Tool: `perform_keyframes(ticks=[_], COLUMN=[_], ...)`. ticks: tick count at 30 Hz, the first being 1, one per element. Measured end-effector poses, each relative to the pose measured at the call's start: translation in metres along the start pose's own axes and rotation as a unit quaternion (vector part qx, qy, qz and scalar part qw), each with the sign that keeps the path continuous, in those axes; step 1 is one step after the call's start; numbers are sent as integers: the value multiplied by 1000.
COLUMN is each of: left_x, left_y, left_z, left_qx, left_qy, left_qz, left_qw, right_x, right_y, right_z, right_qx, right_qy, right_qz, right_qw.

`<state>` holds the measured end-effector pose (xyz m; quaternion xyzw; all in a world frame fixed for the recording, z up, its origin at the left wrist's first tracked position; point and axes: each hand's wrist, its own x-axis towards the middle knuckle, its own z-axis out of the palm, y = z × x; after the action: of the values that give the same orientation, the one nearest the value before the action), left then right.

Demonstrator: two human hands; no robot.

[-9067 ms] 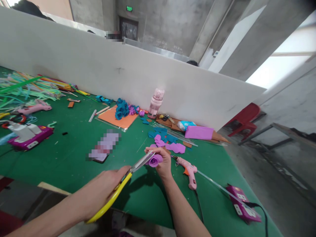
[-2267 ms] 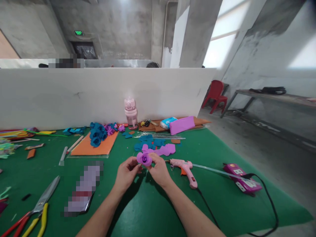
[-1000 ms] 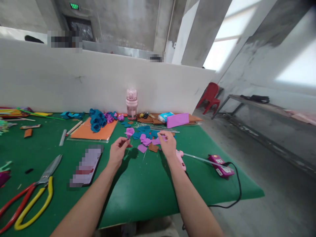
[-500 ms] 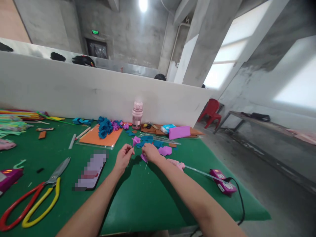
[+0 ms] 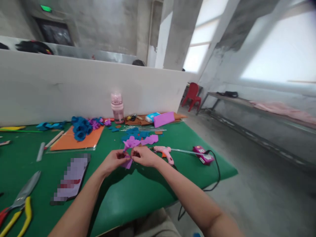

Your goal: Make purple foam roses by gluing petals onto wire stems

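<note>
A purple felt piece is being pinched between the fingers of the left hand and right hand; a pink glue gun is lying at three o'clock. No writing can be read.

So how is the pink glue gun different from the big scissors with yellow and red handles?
The pink plastic glue gun lies right of the hands, a black cord running off its handle; the long metal scissors with yellow and red handles lie far left, with no cord. The gun is short and chunky, all pink; the scissors have grey blades. Both lie untouched on the green table cover.
</note>
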<state>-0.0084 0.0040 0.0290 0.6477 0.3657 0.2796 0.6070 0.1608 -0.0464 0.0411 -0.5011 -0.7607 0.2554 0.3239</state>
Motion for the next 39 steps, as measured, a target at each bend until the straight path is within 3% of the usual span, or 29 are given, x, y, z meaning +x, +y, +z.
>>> perform_keyframes(ticks=[6,10,12,15,19,23,25,27,29,32,35,39], left_x=[3,-3,-5,-5,0,3,3,3,3,2,2,2], left_y=[-2,1,1,-5,-18,-24,-23,-21,-20,-18,-17,-17], left_z=[5,13,19,28,31,27,26,26,26,26,27,26], left_qx=[-18,-32,-29,44,215,281,298,321,349,370,367,385], left_qy=[41,7,-44,-86,-34,-15,-21,-23,-22,-20,-23,-26], left_qz=[-11,-41,-61,-52,-14,-9,-18,-25,-19,-11,-26,-22], left_qw=[999,999,997,994,976,959,954,946,937,929,930,922], right_x=[-56,-107,-124,-132,-116,-103,-105,-114,-124,-136,-139,-136], right_y=[13,52,71,84,79,77,76,70,60,42,28,16], right_z=[-31,-57,-65,-67,-65,-64,-65,-64,-63,-57,-45,-29], right_qx=[-37,-127,-154,-156,-169,-154,-95,43,213,347,420,410], right_qy=[150,262,244,156,94,69,104,161,203,246,210,163], right_qz=[90,236,295,351,388,402,401,389,359,324,338,325], right_qw=[984,927,911,910,901,900,905,906,886,845,816,837])
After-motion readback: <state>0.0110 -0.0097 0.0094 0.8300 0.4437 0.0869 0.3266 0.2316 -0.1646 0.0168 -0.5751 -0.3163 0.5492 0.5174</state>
